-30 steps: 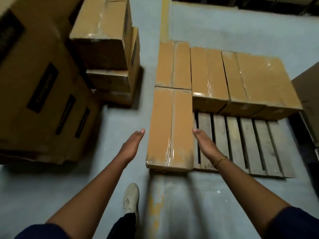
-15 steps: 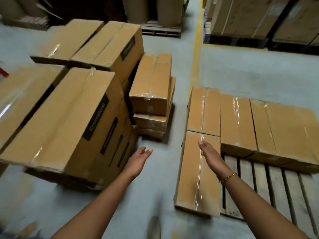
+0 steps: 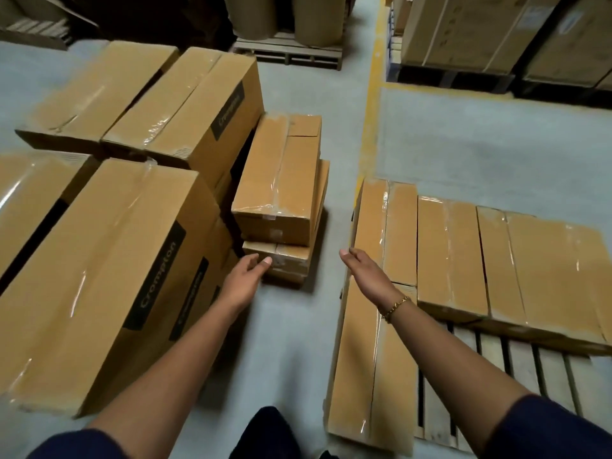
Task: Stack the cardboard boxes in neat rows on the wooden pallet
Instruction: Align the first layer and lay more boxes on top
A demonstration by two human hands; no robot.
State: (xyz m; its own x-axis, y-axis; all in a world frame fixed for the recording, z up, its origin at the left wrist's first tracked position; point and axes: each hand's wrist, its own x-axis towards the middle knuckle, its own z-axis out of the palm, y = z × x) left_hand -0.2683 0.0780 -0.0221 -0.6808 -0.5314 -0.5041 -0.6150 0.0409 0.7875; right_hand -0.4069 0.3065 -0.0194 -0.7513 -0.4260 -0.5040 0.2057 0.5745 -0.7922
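A wooden pallet (image 3: 523, 369) lies on the floor at the right, with several flat taped cardboard boxes (image 3: 463, 253) laid side by side on it. The nearest box (image 3: 357, 376) lies along the pallet's left edge. A small stack of similar boxes (image 3: 281, 180) stands on the floor in the middle. My left hand (image 3: 246, 279) is open, its fingertips at the lower box of that stack. My right hand (image 3: 364, 270) is open and empty, hovering over the left edge of the pallet's boxes.
Large Crompton cartons (image 3: 109, 279) crowd the left side, more of them (image 3: 185, 104) behind. A yellow floor line (image 3: 372, 104) runs away ahead. Another loaded pallet (image 3: 480, 38) stands at the far right, cardboard rolls (image 3: 284, 14) at the back. My leg (image 3: 265, 432) is below.
My view has swung left and up from the pallet toward the floor stack. Both hands left the box set on the pallet; the left one reached to the stack.
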